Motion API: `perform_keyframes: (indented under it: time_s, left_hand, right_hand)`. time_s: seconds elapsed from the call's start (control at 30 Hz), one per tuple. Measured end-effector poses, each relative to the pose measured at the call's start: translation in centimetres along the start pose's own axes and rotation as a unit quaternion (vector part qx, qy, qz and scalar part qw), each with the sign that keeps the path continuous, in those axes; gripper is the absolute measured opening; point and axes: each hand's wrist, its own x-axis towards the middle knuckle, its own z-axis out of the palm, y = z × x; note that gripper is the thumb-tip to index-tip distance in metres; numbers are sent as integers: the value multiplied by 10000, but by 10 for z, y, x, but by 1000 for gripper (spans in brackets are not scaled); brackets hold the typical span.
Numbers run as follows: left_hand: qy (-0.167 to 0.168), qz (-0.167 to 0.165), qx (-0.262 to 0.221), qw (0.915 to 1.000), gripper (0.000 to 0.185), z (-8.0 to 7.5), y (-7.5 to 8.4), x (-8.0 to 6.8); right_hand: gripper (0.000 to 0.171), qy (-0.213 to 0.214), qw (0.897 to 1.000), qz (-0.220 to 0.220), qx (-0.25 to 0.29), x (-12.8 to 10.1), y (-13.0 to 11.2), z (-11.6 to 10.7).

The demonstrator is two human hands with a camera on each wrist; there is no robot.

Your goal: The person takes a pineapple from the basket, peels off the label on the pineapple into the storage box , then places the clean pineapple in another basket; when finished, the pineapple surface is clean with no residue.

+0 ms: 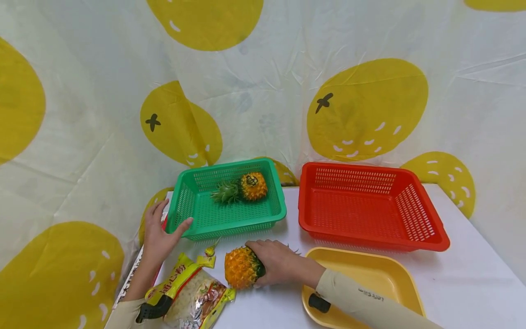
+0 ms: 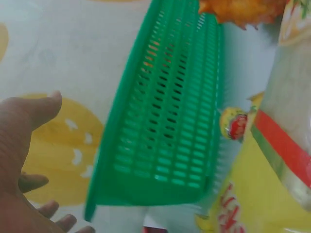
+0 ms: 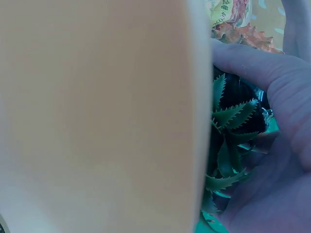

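Observation:
My right hand [image 1: 273,262] grips a small orange pineapple [image 1: 239,268] at its leafy end, low over the white table in front of the green basket [image 1: 230,230]. In the right wrist view, spiky green leaves [image 3: 226,165] show between thumb and palm. My left hand [image 1: 160,237] is at the left end of the green basket, thumb and fingers spread. The left wrist view shows that hand [image 2: 19,160] beside the basket's rim with nothing in it. Inside the basket a second pineapple [image 1: 253,186] lies on its side, crown to the left.
A red basket [image 1: 370,242] stands at the back right. The yellow basin [image 1: 394,265] sits in front of it, partly under my right forearm. A yellow-edged food packet [image 1: 193,297] lies front left, with a small yellow wrapped item [image 1: 209,251] near its top.

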Motion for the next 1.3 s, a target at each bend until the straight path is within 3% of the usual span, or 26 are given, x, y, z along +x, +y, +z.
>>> perform_keyframes:
  time_s: [0.2,0.33,0.47,0.67,1.07,1.3]
  left_hand:
    - [-259,-996,-586,9930,91,4,-15,-1]
    - [-508,-1432,-1014,9832,96,7,-22,0]
    - [-715,-1697,-1085,9769,99,10,-26,-2]
    - [-799,-1707,-1137,9755,103,15,-29,-3]
    - [-692,-1902,-1585,9664,101,21,-34,-7]
    - [-653,-1818,-1506,9695,99,23,-38,-9]
  right_hand:
    - [98,13,9999,41,-99,-1,-1,1]
    - [99,25,9999,57,-90,-1,-1,1]
    - [98,110,9999,-17,25,-1,-1,1]
    - [92,313,9989,-80,350,-2,1,0]
    - [89,223,9991,-107,343,0,-1,-7]
    - [92,468,9975,-408,341,0,-12,-21]
